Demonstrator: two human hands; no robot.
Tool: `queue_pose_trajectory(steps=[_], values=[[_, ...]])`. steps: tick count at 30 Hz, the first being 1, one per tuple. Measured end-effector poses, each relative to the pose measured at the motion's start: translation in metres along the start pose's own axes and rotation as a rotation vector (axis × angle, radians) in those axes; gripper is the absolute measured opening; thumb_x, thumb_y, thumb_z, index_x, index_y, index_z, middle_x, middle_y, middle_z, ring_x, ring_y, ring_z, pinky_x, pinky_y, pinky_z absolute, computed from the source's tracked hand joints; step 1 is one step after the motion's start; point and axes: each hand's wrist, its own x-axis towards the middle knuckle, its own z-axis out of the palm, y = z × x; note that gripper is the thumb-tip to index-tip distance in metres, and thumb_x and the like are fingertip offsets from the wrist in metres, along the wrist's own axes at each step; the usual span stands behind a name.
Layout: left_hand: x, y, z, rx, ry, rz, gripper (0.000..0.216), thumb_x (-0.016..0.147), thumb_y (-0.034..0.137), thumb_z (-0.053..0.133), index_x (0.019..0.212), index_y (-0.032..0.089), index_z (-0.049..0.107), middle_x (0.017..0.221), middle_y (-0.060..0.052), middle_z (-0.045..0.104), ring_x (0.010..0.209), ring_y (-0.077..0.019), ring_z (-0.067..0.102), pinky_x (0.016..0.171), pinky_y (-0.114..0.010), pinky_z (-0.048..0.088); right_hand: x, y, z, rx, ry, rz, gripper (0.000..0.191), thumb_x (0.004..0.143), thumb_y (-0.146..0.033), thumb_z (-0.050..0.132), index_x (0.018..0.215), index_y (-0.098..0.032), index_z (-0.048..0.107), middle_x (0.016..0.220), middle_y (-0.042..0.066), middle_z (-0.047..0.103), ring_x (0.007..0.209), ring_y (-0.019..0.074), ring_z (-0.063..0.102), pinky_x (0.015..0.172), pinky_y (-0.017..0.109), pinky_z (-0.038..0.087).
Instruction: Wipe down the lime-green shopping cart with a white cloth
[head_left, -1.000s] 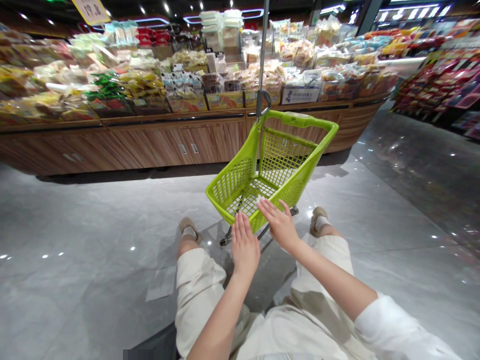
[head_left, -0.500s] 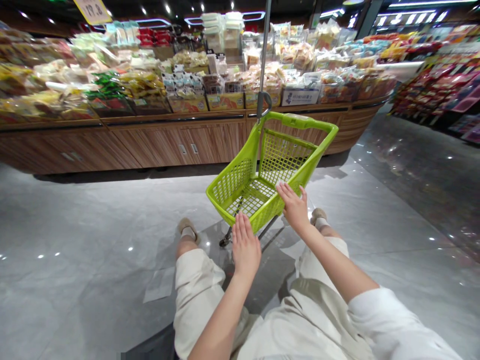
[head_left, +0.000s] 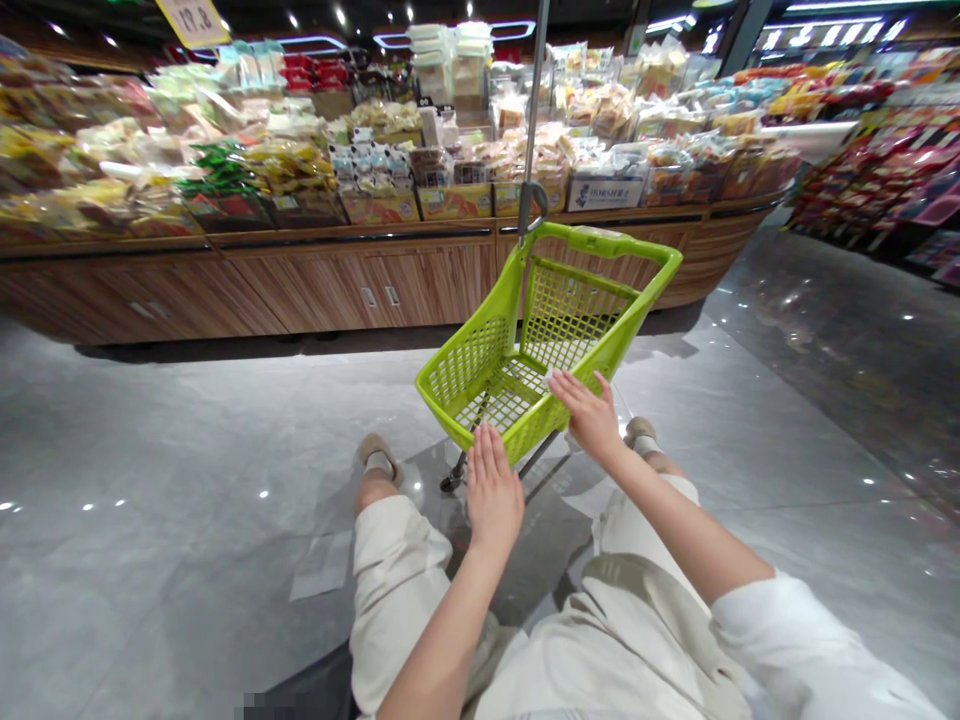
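A lime green plastic shopping cart (head_left: 491,350) stands on the floor in front of me, its basket empty. My left hand (head_left: 493,490) is held flat with fingers together and stretched out, fingertips at the cart's near rim. My right hand (head_left: 590,412) lies on the near right side of the basket, fingers extended over the rim, with a small white thing partly hidden under the fingertips. My legs in cream trousers and beige shoes show below.
A long wooden display counter (head_left: 360,285) piled with packaged snacks runs across the back. A metal pole (head_left: 534,110) rises behind the cart's handle. More stocked shelves (head_left: 877,160) stand at the right. Glossy grey floor (head_left: 165,480) spreads around.
My right hand moved from the front rim rightward and up along the basket's side. The left hand stayed nearly still. The cart shifted slightly.
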Motion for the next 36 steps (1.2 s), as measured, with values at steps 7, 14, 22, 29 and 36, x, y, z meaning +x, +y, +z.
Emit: queue_pose_trajectory(steps=[7, 14, 22, 29, 36], values=[[-0.001, 0.002, 0.001, -0.014, 0.009, -0.020, 0.087, 0.089, 0.016, 0.048, 0.155, 0.003, -0.007, 0.164, -0.022, 0.012, 0.153, -0.0286, 0.007, 0.123, -0.048, 0.024, -0.007, -0.031, 0.002, 0.005, -0.016, 0.067, 0.081, 0.072, 0.003, 0.040, 0.150, -0.021, 0.038, 0.153, 0.008, 0.045, 0.141, 0.0195, 0.042, 0.120, 0.050, 0.012], [-0.001, -0.002, 0.002, 0.016, -0.014, 0.008, 0.092, 0.086, 0.013, 0.050, 0.154, 0.003, -0.011, 0.163, -0.023, 0.016, 0.153, -0.0289, 0.007, 0.123, -0.049, 0.024, -0.028, -0.078, 0.005, 0.109, -0.076, -0.248, 0.076, 0.079, 0.001, 0.038, 0.150, -0.022, 0.037, 0.152, 0.006, 0.046, 0.143, 0.0156, 0.039, 0.122, 0.046, 0.007], [0.000, 0.001, 0.002, -0.010, 0.012, -0.010, 0.086, 0.088, 0.016, 0.050, 0.155, 0.001, -0.003, 0.163, -0.023, 0.014, 0.153, -0.0286, 0.008, 0.123, -0.047, 0.023, 0.008, 0.020, -0.002, -0.028, 0.001, 0.124, 0.079, 0.071, 0.005, 0.041, 0.145, -0.023, 0.046, 0.150, 0.007, 0.048, 0.139, 0.0212, 0.045, 0.118, 0.054, 0.013], [-0.001, 0.002, 0.004, -0.008, 0.018, -0.008, 0.091, 0.087, 0.015, 0.052, 0.155, 0.002, -0.008, 0.162, -0.025, 0.017, 0.153, -0.0298, 0.009, 0.122, -0.049, 0.025, -0.021, -0.070, 0.005, 0.065, -0.046, -0.079, 0.073, 0.079, 0.002, 0.038, 0.149, -0.020, 0.039, 0.152, 0.008, 0.045, 0.142, 0.0172, 0.040, 0.120, 0.045, 0.011], [-0.001, -0.001, 0.002, 0.007, -0.002, 0.009, 0.089, 0.087, 0.015, 0.051, 0.155, 0.001, -0.005, 0.163, -0.024, 0.017, 0.153, -0.0293, 0.010, 0.122, -0.048, 0.025, -0.013, -0.036, 0.000, 0.064, -0.070, -0.190, 0.074, 0.079, 0.004, 0.036, 0.147, -0.026, 0.042, 0.149, 0.004, 0.051, 0.141, 0.0156, 0.042, 0.122, 0.049, 0.004]])
